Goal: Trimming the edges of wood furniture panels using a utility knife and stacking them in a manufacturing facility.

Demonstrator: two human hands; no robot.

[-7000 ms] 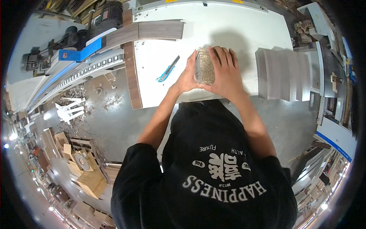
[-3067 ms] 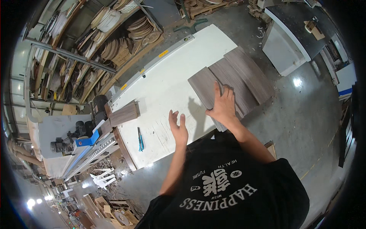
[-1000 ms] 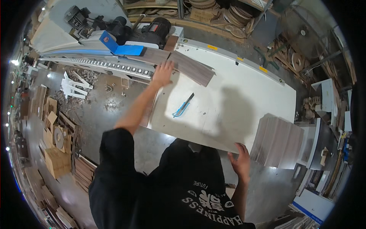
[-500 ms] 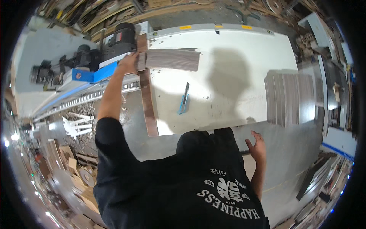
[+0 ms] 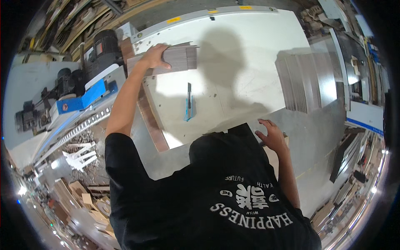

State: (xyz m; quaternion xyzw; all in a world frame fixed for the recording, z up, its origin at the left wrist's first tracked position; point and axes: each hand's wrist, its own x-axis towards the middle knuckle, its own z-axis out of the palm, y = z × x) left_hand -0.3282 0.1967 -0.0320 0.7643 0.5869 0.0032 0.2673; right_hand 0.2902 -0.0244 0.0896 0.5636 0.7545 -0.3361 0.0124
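In the head view, the left grip (image 5: 156, 57) lies over the gray strips (image 5: 181, 59) on the white surface (image 5: 266, 37); whether it grasps them cannot be told. The strips reach out to its right. A blue knife (image 5: 188, 104) lies nearer the person. The right grip (image 5: 272, 136) is released, fingers loosely curved, with stacked boards (image 5: 298, 81) ahead and rightward.

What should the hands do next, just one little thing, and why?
Maybe bring the right hand over to help even up the grey strips: their ends look uneven, only the left hand is on them, and the right looks empty.
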